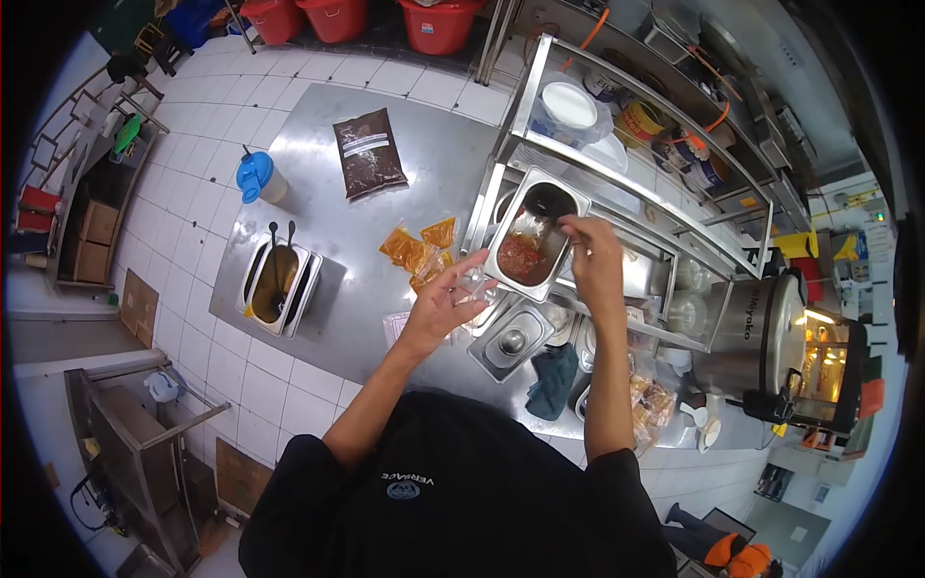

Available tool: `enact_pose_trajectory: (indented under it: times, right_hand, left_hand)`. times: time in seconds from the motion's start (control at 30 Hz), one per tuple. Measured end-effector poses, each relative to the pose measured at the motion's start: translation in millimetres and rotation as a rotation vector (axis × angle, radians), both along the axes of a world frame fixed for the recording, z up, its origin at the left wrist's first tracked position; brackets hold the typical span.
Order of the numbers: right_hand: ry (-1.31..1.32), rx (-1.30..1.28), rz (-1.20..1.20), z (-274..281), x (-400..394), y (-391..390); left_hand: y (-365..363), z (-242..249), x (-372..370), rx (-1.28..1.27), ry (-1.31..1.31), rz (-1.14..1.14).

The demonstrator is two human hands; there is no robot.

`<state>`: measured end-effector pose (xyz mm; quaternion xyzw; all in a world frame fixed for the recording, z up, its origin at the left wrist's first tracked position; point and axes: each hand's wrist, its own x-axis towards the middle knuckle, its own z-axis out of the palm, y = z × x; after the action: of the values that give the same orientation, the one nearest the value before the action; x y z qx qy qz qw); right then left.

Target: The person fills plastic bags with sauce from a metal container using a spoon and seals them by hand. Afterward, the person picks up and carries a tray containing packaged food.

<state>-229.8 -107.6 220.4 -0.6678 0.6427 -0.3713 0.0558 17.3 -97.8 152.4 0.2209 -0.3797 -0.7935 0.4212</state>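
Note:
A deep steel pan (494,252) stands tilted in front of me at the shelf's edge, with chopped reddish food (521,257) in its near part. My left hand (445,306) is just off the pan's near left corner, palm up, fingers spread. Over the pan's right rim, my right hand (594,258) has thumb and fingertips pinched together; I cannot tell what, if anything, is between them. Below the pan lies a steel lid (512,342) with a round knob, beside a dark green cloth (553,380). Orange sauce packets (416,252) lie left of the pan.
On the steel table (299,144) are a brown-filled bag (370,154), a blue-lidded bottle (260,177) and a steel container with ladles (277,281). A metal rack (636,164) rises behind the pan. A large cooker (748,332) stands right. Another person (737,556) is at lower right.

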Motion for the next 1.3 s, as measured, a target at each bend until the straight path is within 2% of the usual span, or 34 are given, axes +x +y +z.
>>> enact_pose_trajectory:
  times: [0.07, 0.1, 0.2, 0.27, 0.33, 0.4, 0.47, 0.53, 0.6, 0.63, 0.73, 0.77, 0.8, 0.93, 1.0, 1.07, 1.17, 1.2, 1.3]
  right_hand:
    - [-0.065, 0.03, 0.165, -6.8, 6.7, 8.3]
    - [-0.055, 0.129, 0.164, -1.1, 6.7, 12.6]
    - [-0.119, 0.04, 0.035, 9.5, 1.7, 10.5]
    - [-0.055, 0.034, 0.04, 7.6, 0.8, 10.1]
    - [0.082, 0.15, 0.253, 5.9, 4.1, 12.9]
    - [0.057, 0.173, 0.264, 18.8, 6.2, 14.1]
    - [0.196, 0.021, 0.195, 28.9, 3.0, 6.0]
    - [0.268, 0.046, 0.209, 24.4, -3.2, 4.2]
    - [0.313, 0.205, 0.325, 29.5, 3.7, 9.1]
    - [0.236, 0.139, 0.313, 27.8, 3.7, 7.4]
    - [0.283, 0.11, 0.255, 22.8, 0.1, -2.5]
    - [0.177, 0.159, 0.319, 21.9, 6.5, 1.2]
    - [0.178, 0.151, 0.317, 24.4, 9.5, 0.1]
    - [0.211, 0.061, 0.152, 23.7, 15.3, 3.1]
    - [0.188, 0.318, 0.155, 21.5, 26.4, 7.1]
    - [0.139, 0.343, 0.193, 22.4, 29.5, 9.2]
    - [0.059, 0.065, 0.16, 19.0, 25.5, 3.7]
    - [0.059, 0.062, 0.156, 15.7, 24.8, 4.6]
    - [0.057, 0.237, 0.291, 19.3, 25.3, 13.0]
  left_hand:
    - [-2.4, -3.4, -3.4, -0.014, 0.028, -0.003]
    - [-3.5, -4.5, -4.1, -0.013, 0.012, 0.005]
    - [-6.0, -1.2, -4.4, -0.017, -0.015, 0.009]
    - [-6.8, 1.0, -4.3, -0.035, -0.025, -0.005]
    - [-11.4, 1.3, -5.5, -0.018, -0.047, -0.022]
    - [-18.1, 6.4, -6.1, -0.027, -0.094, -0.03]
    - [-20.5, 13.4, -6.3, -0.031, -0.146, -0.05]
    - [-27.5, 23.1, -9.6, -0.088, -0.218, -0.078]
    - [-31.9, 25.3, -11.6, -0.105, -0.223, -0.051]
    - [-33.0, 25.8, -11.1, -0.094, -0.241, -0.074]
    - [-31.8, 27.2, -12.2, -0.121, -0.267, -0.069]
    - [-32.3, 29.2, -10.4, -0.112, -0.292, -0.094]
    - [-33.5, 30.7, -9.3, -0.1, -0.316, -0.114]
    - [-30.2, 29.9, -7.2, -0.065, -0.293, -0.1]
    - [-33.6, 30.5, -7.3, -0.075, -0.305, -0.104]
    - [-31.7, 31.4, -7.7, -0.067, -0.321, -0.112]
    - [-35.4, 38.6, -5.6, -0.07, -0.319, -0.121]
    - [-35.4, 39.2, -5.4, -0.064, -0.325, -0.126]
    - [-36.7, 37.9, -6.8, -0.065, -0.334, -0.133]
